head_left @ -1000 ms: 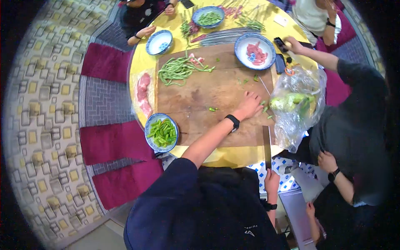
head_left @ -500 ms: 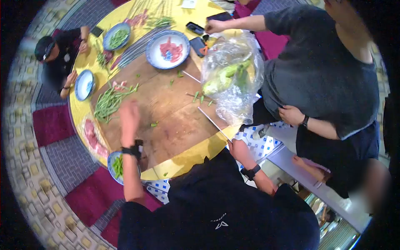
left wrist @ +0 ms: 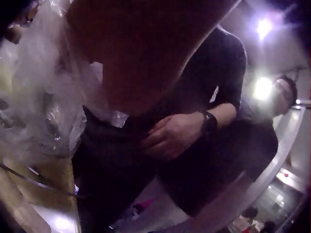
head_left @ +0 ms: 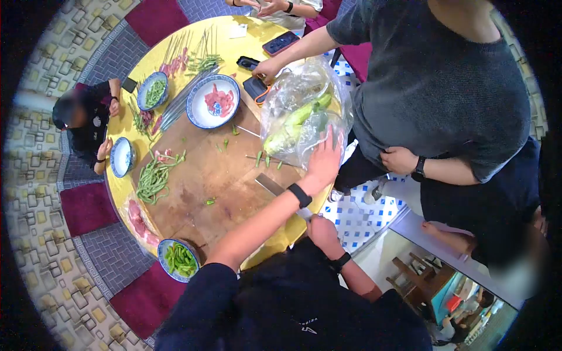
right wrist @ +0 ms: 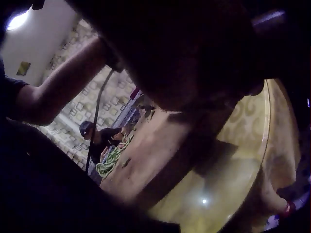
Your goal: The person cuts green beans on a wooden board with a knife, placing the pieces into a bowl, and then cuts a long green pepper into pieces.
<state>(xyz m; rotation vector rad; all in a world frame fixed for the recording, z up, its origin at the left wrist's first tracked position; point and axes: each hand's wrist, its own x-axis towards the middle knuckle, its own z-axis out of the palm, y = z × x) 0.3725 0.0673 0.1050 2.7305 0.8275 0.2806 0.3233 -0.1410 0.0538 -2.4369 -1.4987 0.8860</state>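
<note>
My left hand (head_left: 324, 162) reaches across to the right, its fairly straight fingers lying on the clear plastic bag (head_left: 281, 123) with pale green vegetables (head_left: 298, 124) inside. In the left wrist view that hand (left wrist: 141, 53) is a dark shape beside the crinkled bag (left wrist: 39, 92). Near the table's front edge, my right hand (head_left: 322, 231) grips a cleaver (head_left: 269, 185), its blade pointing toward the wooden board (head_left: 193, 199) and partly hidden behind my left forearm. Small cut green pieces (head_left: 267, 161) lie by the bag, and long green beans (head_left: 153, 181) are heaped at the board's left.
A bowl of cut green pieces (head_left: 180, 260) and raw meat (head_left: 141, 222) sit at the left. Behind the board stand a bowl of sliced meat (head_left: 213, 100), skewers (head_left: 181, 99) and more bowls. At the right, another person's arm (head_left: 304, 50) reaches onto the table by some phones.
My left hand went from the board's right side over to the beans, then swung right onto the plastic bag. The right hand keeps the cleaver. The head view has turned to the right.
</note>
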